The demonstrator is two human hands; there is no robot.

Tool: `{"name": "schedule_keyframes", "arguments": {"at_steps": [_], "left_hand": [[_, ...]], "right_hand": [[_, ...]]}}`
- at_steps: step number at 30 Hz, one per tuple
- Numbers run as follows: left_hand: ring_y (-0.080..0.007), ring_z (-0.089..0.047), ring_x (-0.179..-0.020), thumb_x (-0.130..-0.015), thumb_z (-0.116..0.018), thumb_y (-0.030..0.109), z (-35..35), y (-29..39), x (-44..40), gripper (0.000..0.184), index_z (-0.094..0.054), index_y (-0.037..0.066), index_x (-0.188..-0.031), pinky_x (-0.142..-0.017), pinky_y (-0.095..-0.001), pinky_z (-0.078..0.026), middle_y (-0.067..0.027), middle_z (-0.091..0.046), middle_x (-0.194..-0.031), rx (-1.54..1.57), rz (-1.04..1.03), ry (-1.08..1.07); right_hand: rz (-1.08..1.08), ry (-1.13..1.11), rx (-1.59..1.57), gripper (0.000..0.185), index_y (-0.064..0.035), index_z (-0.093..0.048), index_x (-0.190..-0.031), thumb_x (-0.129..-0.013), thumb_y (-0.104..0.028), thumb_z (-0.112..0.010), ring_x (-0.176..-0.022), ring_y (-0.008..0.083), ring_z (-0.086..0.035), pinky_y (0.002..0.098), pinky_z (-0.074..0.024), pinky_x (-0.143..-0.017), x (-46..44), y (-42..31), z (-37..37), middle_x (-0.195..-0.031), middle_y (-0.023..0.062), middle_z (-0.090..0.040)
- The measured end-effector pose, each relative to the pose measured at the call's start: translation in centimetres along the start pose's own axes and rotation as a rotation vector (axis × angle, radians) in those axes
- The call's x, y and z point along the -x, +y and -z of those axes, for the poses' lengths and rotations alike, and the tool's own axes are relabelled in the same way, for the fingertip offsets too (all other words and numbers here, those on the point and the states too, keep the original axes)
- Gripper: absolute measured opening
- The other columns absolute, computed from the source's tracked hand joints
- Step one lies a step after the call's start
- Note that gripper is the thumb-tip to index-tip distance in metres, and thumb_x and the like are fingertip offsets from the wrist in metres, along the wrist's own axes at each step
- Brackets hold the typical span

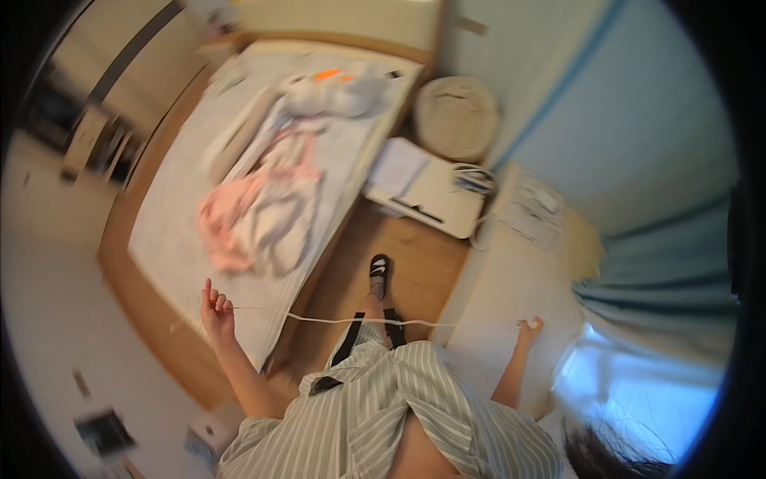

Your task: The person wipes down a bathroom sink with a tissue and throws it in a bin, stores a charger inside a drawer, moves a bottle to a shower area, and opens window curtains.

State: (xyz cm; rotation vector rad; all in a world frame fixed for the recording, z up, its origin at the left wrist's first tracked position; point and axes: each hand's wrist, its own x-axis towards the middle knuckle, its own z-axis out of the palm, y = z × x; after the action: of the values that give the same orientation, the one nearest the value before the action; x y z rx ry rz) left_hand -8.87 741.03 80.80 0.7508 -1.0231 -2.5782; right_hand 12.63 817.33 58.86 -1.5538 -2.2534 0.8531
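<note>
A thin white cord [367, 321] stretches nearly level across the front of my body, above the floor and my legs. My left hand [217, 310], beside the bed's near corner, pinches one end of it, with the index finger raised and the other fingers curled. Over on the right, my right hand [528, 330] has its fingers curled at the other end of the cord. Against the pale surface behind it, the last stretch of cord by that hand is hard to see.
The bed [171, 188] carries a pink and white heap of cloth [259, 211]. Past my feet stand a small white table [431, 191] with papers and a coiled cable, and a round beige pouf [456, 118]. Blue curtains [662, 263] hang at right above a pale ledge [503, 271].
</note>
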Motion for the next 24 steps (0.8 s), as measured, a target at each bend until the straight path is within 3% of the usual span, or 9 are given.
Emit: {"name": "schedule_keyframes", "arguments": {"at_steps": [2, 6, 8, 10, 13, 15, 18, 21, 24], "left_hand": [[-0.0054, -0.036, -0.053, -0.103, -0.048, 0.029, 12.6, 3.5, 3.9, 0.034, -0.055, 0.005, -0.126, -0.047, -0.0193, -0.032, 0.0025, -0.049, -0.073, 0.254, -0.071, 0.030], [-0.0064, -0.037, -0.049, -0.102, -0.049, 0.032, 33.1, 7.8, 16.7, 0.031, -0.060, 0.005, -0.112, -0.042, -0.0197, -0.031, 0.0008, -0.055, -0.074, 0.498, -0.293, 0.457], [-0.0059, -0.038, -0.048, -0.099, -0.054, 0.032, 41.1, 8.1, 23.8, 0.024, -0.060, 0.008, -0.097, -0.039, -0.0201, -0.029, 0.0013, -0.056, -0.075, 0.415, -0.293, 0.616], [-0.0055, -0.038, -0.048, -0.097, -0.057, 0.031, 44.9, 6.3, 28.8, 0.021, -0.058, 0.011, -0.092, -0.038, -0.0198, -0.028, 0.0018, -0.057, -0.075, 0.278, -0.317, 0.713], [-0.0044, -0.038, -0.047, -0.093, -0.063, 0.029, 48.1, 3.8, 35.4, 0.014, -0.056, 0.019, -0.088, -0.037, -0.0189, -0.026, 0.0035, -0.056, -0.075, 0.057, -0.167, 0.818], [-0.0033, -0.037, -0.046, -0.093, -0.063, 0.028, 50.1, 2.7, 37.8, 0.012, -0.054, 0.021, -0.091, -0.037, -0.0181, -0.026, 0.0044, -0.055, -0.074, 0.109, -0.012, 0.723], [-0.0033, -0.033, -0.046, -0.093, -0.063, 0.024, 51.5, 3.5, 39.9, 0.049, -0.041, 0.020, -0.136, -0.038, -0.0163, -0.024, 0.0009, -0.057, -0.087, 0.075, 0.289, 0.391], [-0.0047, -0.035, -0.049, -0.093, -0.061, 0.018, 52.6, 8.3, 42.4, 0.057, -0.033, 0.014, -0.143, -0.042, -0.0200, -0.027, 0.0001, -0.058, -0.083, -0.154, 0.418, 0.188], [-0.0049, -0.036, -0.051, -0.096, -0.056, 0.015, 57.6, 9.9, 42.7, 0.051, -0.036, 0.008, -0.142, -0.046, -0.0206, -0.030, -0.0005, -0.058, -0.080, -0.423, 0.167, 0.121]], "right_hand": [[0.133, 0.041, 0.015, 0.051, -0.0026, -0.051, -0.127, -0.082, -0.016, -0.072, -0.098, 0.0292, -0.066, 0.0382, -0.0539, -0.081, -1.1, -2.2, -3.8, -0.110, 0.0181, -0.065], [0.143, -0.078, -0.227, 0.056, -0.0001, -0.046, -0.131, -0.085, -0.019, -0.071, -0.103, 0.0299, -0.062, 0.0356, -0.0509, -0.087, 2.2, -12.3, -9.1, -0.119, 0.0202, -0.061], [0.211, -0.171, -0.339, 0.056, -0.0005, -0.044, -0.133, -0.086, -0.018, -0.070, -0.104, 0.0304, -0.061, 0.0349, -0.0500, -0.088, 7.5, -15.6, -12.3, -0.121, 0.0203, -0.059], [0.398, -0.484, -0.425, 0.055, 0.0001, -0.044, -0.133, -0.086, -0.014, -0.070, -0.106, 0.0308, -0.060, 0.0360, -0.0496, -0.089, 13.8, -19.3, -15.2, -0.127, 0.0203, -0.056], [1.117, -0.614, -0.224, 0.053, 0.0022, -0.050, -0.129, -0.081, -0.006, -0.070, -0.104, 0.0339, -0.060, 0.0385, -0.0486, -0.089, 26.2, -21.7, -20.4, -0.118, 0.0204, -0.059], [1.446, -0.748, 0.051, 0.052, -0.0069, -0.056, -0.127, -0.076, 0.001, -0.065, -0.106, 0.0370, -0.057, 0.0425, -0.0454, -0.093, 42.0, -25.2, -16.4, -0.104, 0.0172, -0.063], [2.386, -0.842, -0.262, 0.054, -0.0139, -0.057, -0.130, -0.077, -0.007, -0.062, -0.101, 0.0317, -0.058, 0.0440, -0.0457, -0.090, 61.7, -24.9, -10.6, -0.104, 0.0111, -0.062], [2.643, -1.218, -0.085, 0.058, -0.0107, -0.051, -0.136, -0.078, -0.013, -0.059, -0.104, 0.0294, -0.057, 0.0403, -0.0451, -0.090, 78.2, -20.3, -7.8, -0.102, 0.0090, -0.060], [2.892, -1.552, 0.061, 0.072, -0.0041, -0.036, -0.145, -0.078, -0.013, -0.060, -0.110, 0.0280, -0.055, 0.0352, -0.0425, -0.092, 91.6, -18.3, -3.9, -0.114, 0.0114, -0.059]]}}
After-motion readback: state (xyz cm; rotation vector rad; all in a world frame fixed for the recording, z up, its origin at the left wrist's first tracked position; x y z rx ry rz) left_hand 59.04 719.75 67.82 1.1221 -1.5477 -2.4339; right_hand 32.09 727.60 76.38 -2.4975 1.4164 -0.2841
